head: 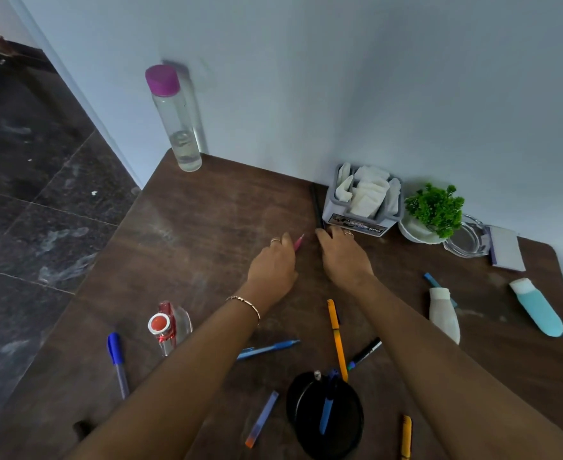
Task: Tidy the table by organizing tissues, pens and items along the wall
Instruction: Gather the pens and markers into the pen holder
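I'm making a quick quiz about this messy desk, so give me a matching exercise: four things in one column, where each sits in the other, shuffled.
Things:
1. clear bottle with purple cap
2. tissue holder
3. black pen cup
4. blue tube

Places:
A. near edge, between the forearms
B. far left corner, against the wall
C. right side, lying flat
D. against the wall, beside the small green plant

Pairs: 1-B, 2-D, 3-A, 4-C

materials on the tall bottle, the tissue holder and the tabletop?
Tall bottle: clear and see-through, glass or hard plastic, can't tell which; matte purple cap looks plastic. Tissue holder: grey moulded plastic, matte, rounded divider edges, printed label on front. Tabletop: dark brown wood-grain, probably laminate; low sheen, scuffed pale streaks.
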